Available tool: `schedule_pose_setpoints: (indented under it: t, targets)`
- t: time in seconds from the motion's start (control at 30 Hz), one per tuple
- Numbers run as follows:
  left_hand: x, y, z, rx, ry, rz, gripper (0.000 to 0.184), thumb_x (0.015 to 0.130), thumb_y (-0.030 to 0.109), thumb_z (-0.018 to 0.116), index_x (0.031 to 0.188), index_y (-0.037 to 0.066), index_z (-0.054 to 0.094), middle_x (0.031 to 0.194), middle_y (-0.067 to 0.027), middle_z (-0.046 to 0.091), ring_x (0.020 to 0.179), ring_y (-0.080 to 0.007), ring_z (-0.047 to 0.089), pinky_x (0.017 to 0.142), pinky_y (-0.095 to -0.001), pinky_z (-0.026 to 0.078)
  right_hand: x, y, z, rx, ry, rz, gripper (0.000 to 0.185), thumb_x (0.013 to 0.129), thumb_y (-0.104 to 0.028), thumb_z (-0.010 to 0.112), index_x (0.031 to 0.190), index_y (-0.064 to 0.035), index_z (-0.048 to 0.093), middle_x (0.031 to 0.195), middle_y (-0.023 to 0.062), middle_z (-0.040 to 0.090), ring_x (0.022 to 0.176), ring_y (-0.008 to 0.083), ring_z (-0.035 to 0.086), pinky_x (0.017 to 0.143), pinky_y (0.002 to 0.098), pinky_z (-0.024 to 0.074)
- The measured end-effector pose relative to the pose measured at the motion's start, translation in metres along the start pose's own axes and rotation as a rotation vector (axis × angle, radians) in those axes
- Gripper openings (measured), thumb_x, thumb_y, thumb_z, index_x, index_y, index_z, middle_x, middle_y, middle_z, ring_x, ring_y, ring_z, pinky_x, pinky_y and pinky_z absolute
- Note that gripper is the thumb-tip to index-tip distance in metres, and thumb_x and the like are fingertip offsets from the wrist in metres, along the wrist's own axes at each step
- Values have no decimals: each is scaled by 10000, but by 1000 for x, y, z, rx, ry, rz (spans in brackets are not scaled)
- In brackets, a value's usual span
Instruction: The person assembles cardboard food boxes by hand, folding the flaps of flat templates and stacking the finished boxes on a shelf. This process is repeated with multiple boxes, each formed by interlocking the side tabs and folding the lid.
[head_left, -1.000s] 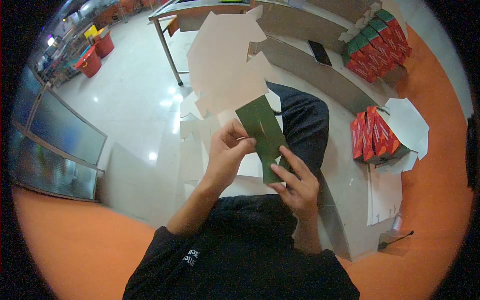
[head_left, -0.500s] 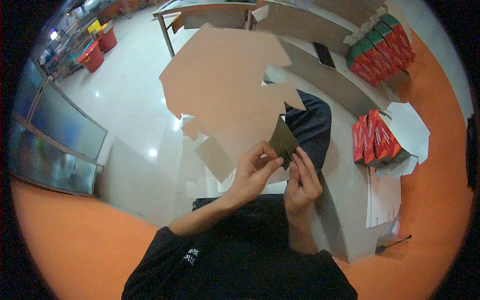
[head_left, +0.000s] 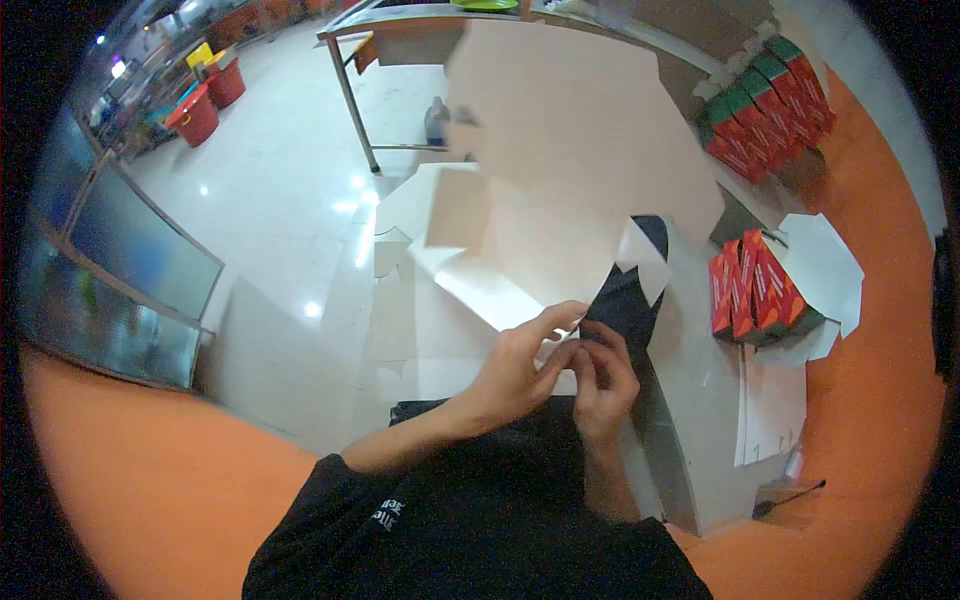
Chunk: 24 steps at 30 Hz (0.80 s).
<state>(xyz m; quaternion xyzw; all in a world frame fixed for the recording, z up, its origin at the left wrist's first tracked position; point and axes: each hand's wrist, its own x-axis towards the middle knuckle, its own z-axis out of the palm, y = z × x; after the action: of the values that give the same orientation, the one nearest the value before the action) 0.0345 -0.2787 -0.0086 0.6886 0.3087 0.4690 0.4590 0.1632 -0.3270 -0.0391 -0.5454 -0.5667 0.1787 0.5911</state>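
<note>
A large die-cut cardboard box blank (head_left: 570, 120), pale brown inside, stands tilted up over my lap. Its side flap (head_left: 460, 210) is bent upward, and a narrow bright panel (head_left: 485, 300) slopes toward my hands. My left hand (head_left: 515, 365) pinches the blank's near corner between thumb and fingers. Close against it, my right hand (head_left: 605, 385) has its fingers curled on the same corner; the fingers hide the exact fold. Another pale cardboard sheet (head_left: 400, 335) lies beneath.
To my right, red boxes (head_left: 755, 290) stand in an open white carton (head_left: 825, 275) on the ledge. More red and green boxes (head_left: 770, 110) are stacked farther back. A metal-legged table (head_left: 350, 100) stands ahead, red buckets (head_left: 195, 118) at far left, and a glass-panelled frame (head_left: 130, 270) nearer left.
The blank has swung up and to the right, with its side flap now raised. The dark green panel between my hands is out of sight. My hands have drawn closer together.
</note>
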Motion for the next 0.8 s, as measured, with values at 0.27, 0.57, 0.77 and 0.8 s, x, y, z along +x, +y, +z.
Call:
schedule_pose_setpoints:
  t: [0.27, 0.57, 0.77, 0.8]
  targets:
    - [6, 7, -38, 194, -130, -42, 234, 808, 29, 639, 1042, 15, 628, 826, -179, 663, 733, -266, 680, 638, -325, 522, 50, -7, -42, 56, 49, -143, 234, 889, -43, 522, 1113, -1, 575, 1103, 151, 555, 800, 181, 606, 669, 270, 511]
    - [12, 19, -59, 170, -104, -165, 184, 786, 61, 703, 954, -2, 665, 857, -91, 689, 768, -150, 655, 714, -298, 537, 85, -44, -32, -304, -260, -284, 395, 740, -158, 739, 1109, -121, 601, 979, 147, 482, 892, 303, 544, 779, 362, 457]
    - [19, 18, -60, 175, -106, -82, 190, 778, 70, 714, 947, -2, 666, 846, -86, 687, 780, -148, 652, 707, -299, 540, 78, -37, -23, -416, -74, -339, 370, 723, -121, 746, 1073, -129, 625, 986, 131, 515, 846, 285, 560, 712, 369, 482]
    - [20, 19, -60, 168, -113, -71, 193, 776, 71, 716, 948, -1, 667, 846, -85, 688, 781, -148, 652, 707, -300, 541, 77, -35, -21, -401, 15, -373, 359, 721, -108, 744, 1063, -128, 635, 995, 131, 529, 831, 267, 578, 678, 347, 494]
